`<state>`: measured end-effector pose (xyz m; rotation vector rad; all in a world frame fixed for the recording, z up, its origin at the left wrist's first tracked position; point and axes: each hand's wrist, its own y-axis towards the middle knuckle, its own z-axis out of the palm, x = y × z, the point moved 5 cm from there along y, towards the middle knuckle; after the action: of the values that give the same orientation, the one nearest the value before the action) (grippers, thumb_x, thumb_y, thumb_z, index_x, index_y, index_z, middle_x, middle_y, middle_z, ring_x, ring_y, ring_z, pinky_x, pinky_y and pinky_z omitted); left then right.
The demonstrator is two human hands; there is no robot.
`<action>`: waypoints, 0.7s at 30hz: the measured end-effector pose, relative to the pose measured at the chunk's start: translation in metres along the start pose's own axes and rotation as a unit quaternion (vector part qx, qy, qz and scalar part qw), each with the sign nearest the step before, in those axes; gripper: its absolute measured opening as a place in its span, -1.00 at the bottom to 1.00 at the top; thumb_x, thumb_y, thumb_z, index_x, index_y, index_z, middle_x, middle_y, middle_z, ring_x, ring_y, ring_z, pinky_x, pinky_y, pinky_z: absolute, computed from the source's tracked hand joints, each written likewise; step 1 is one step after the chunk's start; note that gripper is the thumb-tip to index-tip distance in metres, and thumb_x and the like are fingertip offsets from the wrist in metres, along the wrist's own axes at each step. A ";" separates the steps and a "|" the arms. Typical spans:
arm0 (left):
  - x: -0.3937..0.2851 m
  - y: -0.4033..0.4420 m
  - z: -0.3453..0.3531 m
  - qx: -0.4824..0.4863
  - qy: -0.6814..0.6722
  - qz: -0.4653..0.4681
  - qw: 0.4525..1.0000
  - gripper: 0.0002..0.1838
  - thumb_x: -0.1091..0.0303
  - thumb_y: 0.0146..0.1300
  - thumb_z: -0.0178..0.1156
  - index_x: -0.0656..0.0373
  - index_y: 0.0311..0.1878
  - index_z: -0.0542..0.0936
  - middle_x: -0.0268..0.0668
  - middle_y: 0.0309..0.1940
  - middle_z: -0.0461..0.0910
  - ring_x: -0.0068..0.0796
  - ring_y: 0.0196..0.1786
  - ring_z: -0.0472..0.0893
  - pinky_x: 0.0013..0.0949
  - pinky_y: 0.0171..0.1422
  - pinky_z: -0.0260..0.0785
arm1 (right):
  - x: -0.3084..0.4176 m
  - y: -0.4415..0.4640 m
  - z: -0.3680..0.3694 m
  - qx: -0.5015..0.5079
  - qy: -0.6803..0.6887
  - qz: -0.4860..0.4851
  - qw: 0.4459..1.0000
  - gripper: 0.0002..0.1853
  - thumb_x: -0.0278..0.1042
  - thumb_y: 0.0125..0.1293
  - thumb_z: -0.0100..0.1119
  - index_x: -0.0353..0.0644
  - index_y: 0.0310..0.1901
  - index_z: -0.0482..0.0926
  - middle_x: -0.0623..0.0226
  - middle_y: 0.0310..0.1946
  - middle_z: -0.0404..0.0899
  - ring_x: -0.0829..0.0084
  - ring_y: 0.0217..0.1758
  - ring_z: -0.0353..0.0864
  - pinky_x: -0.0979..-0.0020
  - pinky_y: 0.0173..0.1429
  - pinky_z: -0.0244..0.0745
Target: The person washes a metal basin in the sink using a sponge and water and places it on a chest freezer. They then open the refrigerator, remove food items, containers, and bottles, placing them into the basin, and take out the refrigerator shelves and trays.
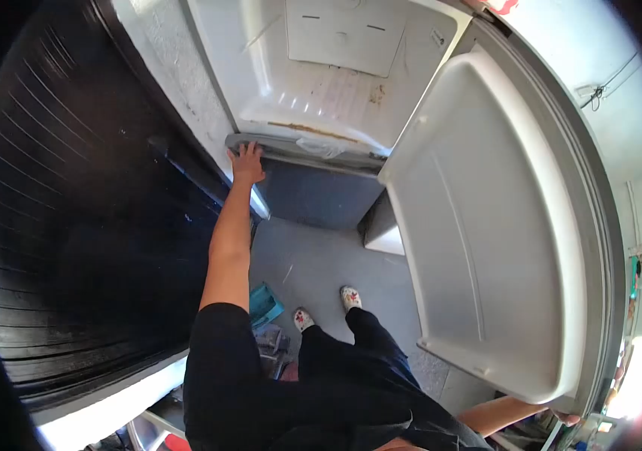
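Observation:
An upright refrigerator stands in front of me with its white compartment (313,98) exposed, brown stains on its floor and front edge. My left hand (246,164) reaches forward, fingers spread, resting on the left end of the grey ledge (283,146) below that compartment. A piece of clear plastic (319,148) lies along the ledge. To the right, the refrigerator door (479,225) is swung wide, its white inner panel facing me. At the door's lower outer edge is my right hand (565,417), gripping it; most of its fingers are hidden behind the door.
A large black ribbed panel (88,225) fills the left side. On the grey floor (306,263), near my shoes (350,297), sits a teal crate (264,304). A white block-like object (386,237) stands beneath the door. A cable (598,94) hangs on the wall at right.

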<state>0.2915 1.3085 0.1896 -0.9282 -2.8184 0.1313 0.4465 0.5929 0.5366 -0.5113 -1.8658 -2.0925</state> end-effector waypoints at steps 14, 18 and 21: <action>0.015 -0.134 0.025 -0.107 -0.071 0.159 0.979 -0.20 0.19 -0.06 0.32 -0.04 0.32 0.28 -0.31 0.25 0.33 -0.22 0.34 0.25 0.35 0.46 -0.33 | 0.145 -0.047 0.082 0.064 0.064 -0.037 0.995 -0.26 0.26 0.18 -0.07 0.20 0.38 0.13 0.12 0.42 0.04 0.08 0.45 0.05 -0.16 0.44 0.01; 0.021 -0.220 0.027 -0.108 -0.121 0.214 0.963 -0.19 0.26 0.00 0.27 -0.03 0.38 0.22 -0.30 0.28 0.31 -0.25 0.37 0.24 0.33 0.47 -0.36 | 0.200 -0.068 0.161 0.129 0.079 -0.100 0.983 -0.24 0.05 0.09 0.12 0.16 0.34 0.09 -0.02 0.36 0.05 -0.04 0.38 0.14 -0.15 0.38 0.15; 0.011 -0.281 0.042 -0.158 -0.026 0.227 0.961 -0.14 0.32 -0.01 0.20 0.02 0.43 0.12 -0.31 0.26 0.31 -0.30 0.41 0.18 0.28 0.50 -0.36 | 0.239 -0.078 0.213 0.166 0.072 -0.159 0.971 -0.16 -0.13 -0.05 0.35 0.07 0.27 0.09 -0.15 0.28 0.12 -0.11 0.29 0.22 -0.11 0.29 0.26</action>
<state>0.1120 1.0883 0.1881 -1.6548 -2.6630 -0.2496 0.2128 0.8185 0.5949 0.0221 -2.2645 -1.8706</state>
